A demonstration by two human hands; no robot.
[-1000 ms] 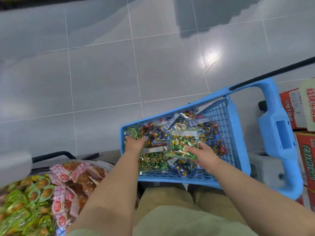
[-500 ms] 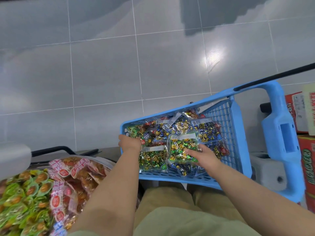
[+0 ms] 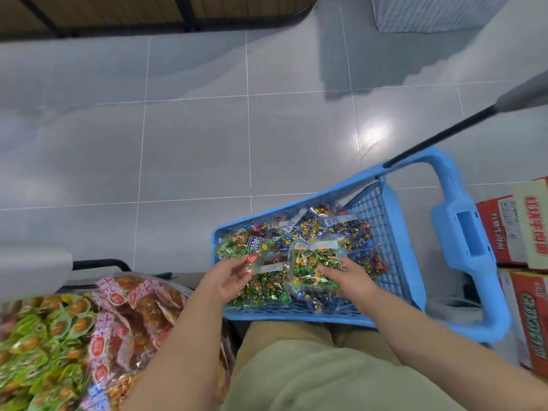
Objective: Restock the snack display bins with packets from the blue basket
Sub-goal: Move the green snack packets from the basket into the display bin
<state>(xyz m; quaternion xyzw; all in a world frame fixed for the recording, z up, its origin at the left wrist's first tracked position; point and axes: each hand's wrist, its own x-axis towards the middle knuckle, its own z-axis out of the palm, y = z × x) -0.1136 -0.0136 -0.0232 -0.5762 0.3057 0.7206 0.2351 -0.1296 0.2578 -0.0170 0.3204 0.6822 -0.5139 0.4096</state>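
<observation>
The blue basket stands on the floor in front of my knees, filled with several clear packets of foil-wrapped sweets. My left hand pinches the corner of a green packet at the basket's left end. My right hand lies over a green-and-gold packet in the middle, fingers curled on its edge. At the lower left are the display bins: green-wrapped snacks and red-and-white packets.
The basket's blue handle frame and a black pull rod rise to the right. Red cardboard boxes are stacked at the right edge. Grey tiled floor stretches ahead, with a shelf base at the top.
My left hand has moved from the basket's left rim onto the green packet and taken its corner. My right hand stays on the green-and-gold packet. The view has tilted up, showing more floor.
</observation>
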